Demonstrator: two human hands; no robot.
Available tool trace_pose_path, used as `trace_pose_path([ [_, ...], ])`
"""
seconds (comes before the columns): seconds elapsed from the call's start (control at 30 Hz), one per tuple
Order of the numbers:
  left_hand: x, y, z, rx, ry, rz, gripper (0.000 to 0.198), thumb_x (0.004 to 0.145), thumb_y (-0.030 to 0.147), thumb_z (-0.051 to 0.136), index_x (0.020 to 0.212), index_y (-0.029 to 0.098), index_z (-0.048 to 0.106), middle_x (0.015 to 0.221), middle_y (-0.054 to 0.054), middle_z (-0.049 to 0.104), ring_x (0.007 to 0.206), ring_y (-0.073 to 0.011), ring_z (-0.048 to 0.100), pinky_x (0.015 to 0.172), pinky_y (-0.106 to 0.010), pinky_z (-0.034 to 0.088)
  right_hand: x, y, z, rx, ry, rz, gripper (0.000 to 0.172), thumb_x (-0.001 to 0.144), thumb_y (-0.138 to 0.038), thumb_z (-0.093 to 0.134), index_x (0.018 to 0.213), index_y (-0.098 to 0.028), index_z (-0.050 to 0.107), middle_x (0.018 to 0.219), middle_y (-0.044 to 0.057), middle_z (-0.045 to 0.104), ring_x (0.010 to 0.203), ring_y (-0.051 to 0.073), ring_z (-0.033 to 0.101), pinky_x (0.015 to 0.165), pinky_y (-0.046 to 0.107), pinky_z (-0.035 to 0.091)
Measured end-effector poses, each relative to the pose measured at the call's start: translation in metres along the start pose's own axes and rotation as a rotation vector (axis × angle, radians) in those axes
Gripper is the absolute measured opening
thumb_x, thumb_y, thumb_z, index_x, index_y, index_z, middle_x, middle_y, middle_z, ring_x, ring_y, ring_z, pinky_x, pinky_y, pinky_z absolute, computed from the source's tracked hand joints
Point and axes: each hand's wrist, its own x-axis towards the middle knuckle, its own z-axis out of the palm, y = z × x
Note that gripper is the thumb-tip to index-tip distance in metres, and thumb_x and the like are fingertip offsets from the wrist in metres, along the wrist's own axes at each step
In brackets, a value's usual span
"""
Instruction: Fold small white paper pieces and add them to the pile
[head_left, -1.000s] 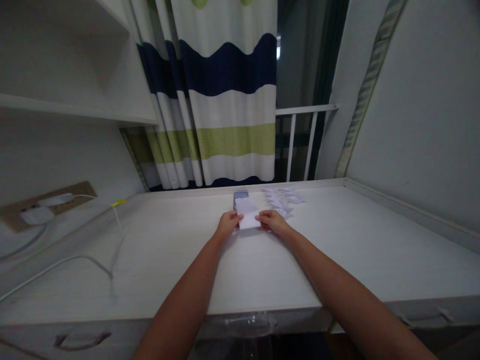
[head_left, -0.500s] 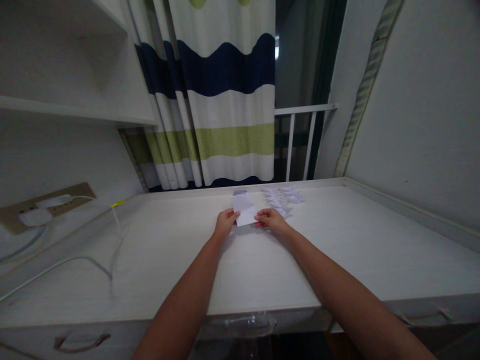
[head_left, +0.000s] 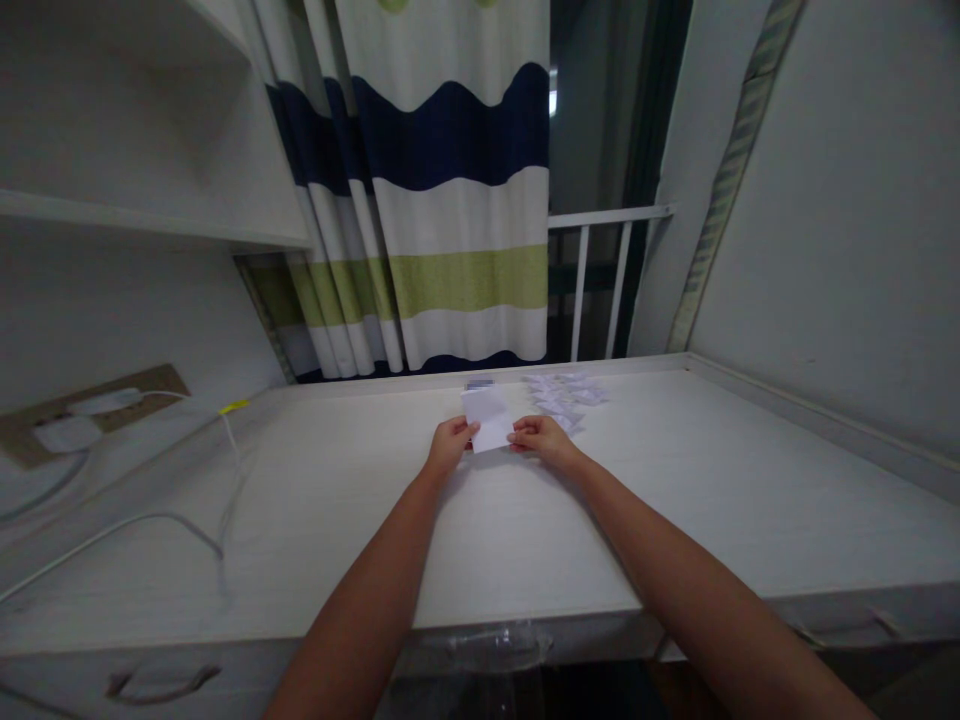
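Note:
A small white sheet of paper (head_left: pixel 490 420) is held between both hands above the desk, slightly tilted. My left hand (head_left: pixel 450 443) pinches its left edge, thumb on top. On the opposite side, my right hand (head_left: pixel 541 439) grips the lower right edge between thumb and fingers. Several folded white paper pieces (head_left: pixel 559 395) lie in a cluster just beyond my right hand. Behind the sheet, a small greyish flat item (head_left: pixel 480 384) shows partly; I cannot tell what it is.
The white desk (head_left: pixel 337 540) has a raised rim at the back and right. White cables (head_left: pixel 180 517) run across its left side from a wall socket with plugs (head_left: pixel 71 432). A striped curtain (head_left: pixel 465 220) and a white railing (head_left: pixel 600 217) stand behind. A shelf (head_left: pixel 150 225) overhangs the left.
Almost nothing differs. Both hands keep the paper in the same place, and the view has shifted very slightly.

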Motion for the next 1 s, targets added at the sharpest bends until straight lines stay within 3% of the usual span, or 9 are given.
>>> trace_pose_path([
  [0.17, 0.000, 0.000, 0.000, 0.001, -0.006, -0.017, 0.039, 0.050, 0.036, 0.069, 0.077, 0.008, 0.063, 0.068, -0.006, 0.064, 0.061, -0.0168, 0.058, 0.058, -0.029, 0.045, 0.000, 0.000, 0.000, 0.021, 0.042, -0.018, 0.026, 0.046, -0.018, 0.074, 0.066, -0.014, 0.057, 0.055, -0.002, 0.059, 0.049, 0.009, 0.056, 0.050, 0.020, 0.046],
  [0.3, -0.002, 0.000, 0.002, 0.019, -0.083, -0.079, 0.034, 0.050, 0.032, 0.070, 0.073, 0.007, 0.063, 0.067, -0.007, 0.063, 0.059, -0.0161, 0.057, 0.057, -0.028, 0.044, 0.002, 0.000, -0.002, 0.025, 0.122, -0.083, 0.024, 0.045, -0.020, 0.073, 0.062, -0.015, 0.057, 0.054, -0.003, 0.057, 0.047, 0.007, 0.052, 0.048, 0.020, 0.045],
  [0.63, 0.002, -0.013, -0.001, 0.075, -0.215, -0.142, 0.029, 0.054, 0.027, 0.069, 0.073, 0.006, 0.063, 0.062, -0.006, 0.062, 0.054, -0.0132, 0.054, 0.053, -0.025, 0.041, 0.004, 0.002, -0.006, -0.042, 0.154, -0.111, 0.021, 0.045, -0.023, 0.071, 0.057, -0.015, 0.057, 0.050, -0.003, 0.054, 0.046, 0.008, 0.049, 0.045, 0.021, 0.043],
  [1.0, 0.000, -0.011, 0.000, 0.113, -0.224, -0.146, 0.024, 0.055, 0.025, 0.067, 0.071, 0.007, 0.063, 0.061, -0.004, 0.061, 0.053, -0.0131, 0.055, 0.054, -0.025, 0.041, 0.005, 0.000, -0.006, -0.005, 0.172, -0.123, 0.025, 0.042, -0.027, 0.073, 0.056, -0.015, 0.056, 0.052, -0.002, 0.057, 0.046, 0.009, 0.050, 0.048, 0.023, 0.044],
])
